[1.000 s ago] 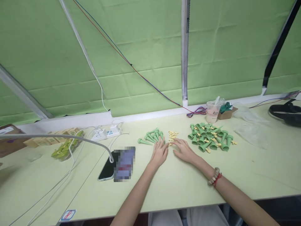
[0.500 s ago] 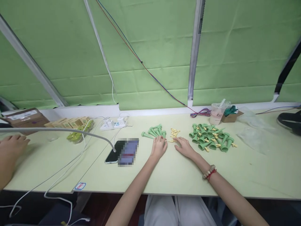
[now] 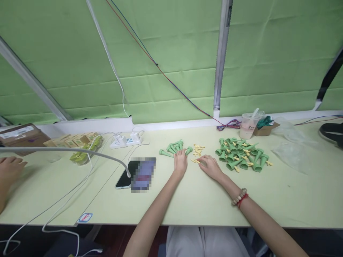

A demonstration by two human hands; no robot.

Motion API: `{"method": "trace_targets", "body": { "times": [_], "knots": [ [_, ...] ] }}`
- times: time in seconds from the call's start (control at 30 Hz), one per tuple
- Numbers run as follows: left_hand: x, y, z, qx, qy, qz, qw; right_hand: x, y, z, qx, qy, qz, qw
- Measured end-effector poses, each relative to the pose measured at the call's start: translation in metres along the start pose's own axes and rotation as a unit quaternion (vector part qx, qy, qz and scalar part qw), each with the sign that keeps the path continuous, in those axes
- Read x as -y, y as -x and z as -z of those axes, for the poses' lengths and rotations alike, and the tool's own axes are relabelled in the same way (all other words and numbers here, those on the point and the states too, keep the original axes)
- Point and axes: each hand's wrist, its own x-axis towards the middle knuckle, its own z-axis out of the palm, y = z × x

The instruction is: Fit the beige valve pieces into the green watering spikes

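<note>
My left hand (image 3: 180, 162) reaches forward on the pale green table (image 3: 203, 203). Its fingers are closed over a small group of green plastic cones (image 3: 171, 148), and one green cone (image 3: 189, 150) sticks out beside the fingertips. My right hand (image 3: 211, 166) lies just to the right, fingers curled, pinching at a small yellow piece (image 3: 195, 161). Several more loose yellow pieces (image 3: 198, 149) lie just beyond both hands. A larger pile of green cones fitted with yellow pieces (image 3: 242, 156) sits to the right of my right hand.
A phone (image 3: 123, 179) on a white cable lies left of my hands, with a power strip (image 3: 125, 140) behind it. Small boxes (image 3: 77, 140), a brown carton (image 3: 20, 134) and another person's hand (image 3: 9, 169) are far left. A cup (image 3: 248, 125), plastic bag (image 3: 293, 144) and black object (image 3: 332, 130) are right.
Both hands were flat on the table; the left has slid forward onto the green cones and the right has curled onto a yellow piece. The camera turned left, showing another person's hand.
</note>
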Motion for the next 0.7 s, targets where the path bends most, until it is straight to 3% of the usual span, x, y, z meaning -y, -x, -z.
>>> {"method": "trace_targets", "body": {
  "times": [0.17, 0.3, 0.4, 0.53, 0.7],
  "knots": [
    [0.006, 0.001, 0.002, -0.076, 0.181, 0.030, 0.980, 0.004, -0.001, 0.001, -0.002, 0.013, -0.016, 1.000],
    [0.008, 0.001, 0.000, -0.117, 0.324, 0.135, 0.929, 0.005, -0.001, 0.001, -0.002, 0.012, -0.015, 1.000],
    [0.001, 0.001, -0.004, -0.109, 0.423, 0.200, 0.877, 0.005, 0.000, 0.001, -0.002, 0.015, -0.011, 1.000],
    [-0.012, 0.003, -0.010, -0.073, 0.532, 0.229, 0.812, 0.003, 0.000, 0.002, 0.000, 0.030, -0.006, 1.000],
    [-0.021, 0.004, -0.007, -0.034, 0.569, 0.268, 0.777, 0.003, 0.000, 0.000, -0.025, 0.014, -0.026, 0.999]
  ]
}}
